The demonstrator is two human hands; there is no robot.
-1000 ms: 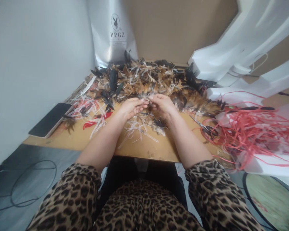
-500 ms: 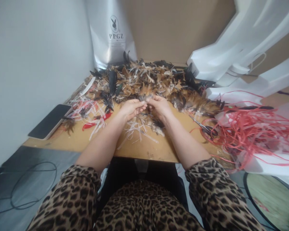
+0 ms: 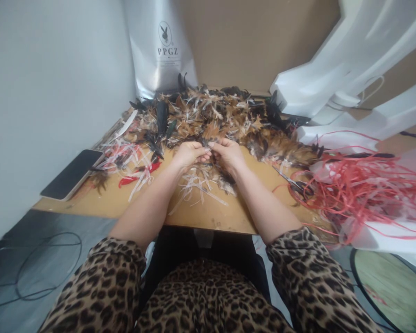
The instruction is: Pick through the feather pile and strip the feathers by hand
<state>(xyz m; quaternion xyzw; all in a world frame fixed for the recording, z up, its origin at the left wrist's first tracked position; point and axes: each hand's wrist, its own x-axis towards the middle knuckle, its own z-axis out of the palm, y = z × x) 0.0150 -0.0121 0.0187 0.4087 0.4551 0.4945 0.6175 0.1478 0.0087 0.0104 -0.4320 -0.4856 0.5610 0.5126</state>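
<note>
Both my hands meet at the near edge of a large heap of brown and black feathers (image 3: pixel 208 106). Between the fingertips, a small tuft of brown feathers (image 3: pixel 212 132) points away from me. My left hand (image 3: pixel 192 155) pinches its base, thumb against curled fingers. My right hand (image 3: pixel 229 156) grips the same base from the other side, thumb and forefinger pressed together. The fingers hide the exact spot where the tuft is held. Just below the hands lie pale ribbon scraps (image 3: pixel 197 185) and loose light feathers (image 3: pixel 227 185).
A phone (image 3: pixel 72 175) lies at the table's left edge, beside pink and white strips (image 3: pixel 119 155) and a red feather (image 3: pixel 128 180). Scissors (image 3: pixel 294 181) rest on the right near tangled red ribbon (image 3: pixel 370 194). A silver bag (image 3: pixel 166 69) stands behind the heap.
My fingertips have shifted slightly at the tuft's base. The brown tuft looks more upright and less blurred than before. Everything else has stayed in place.
</note>
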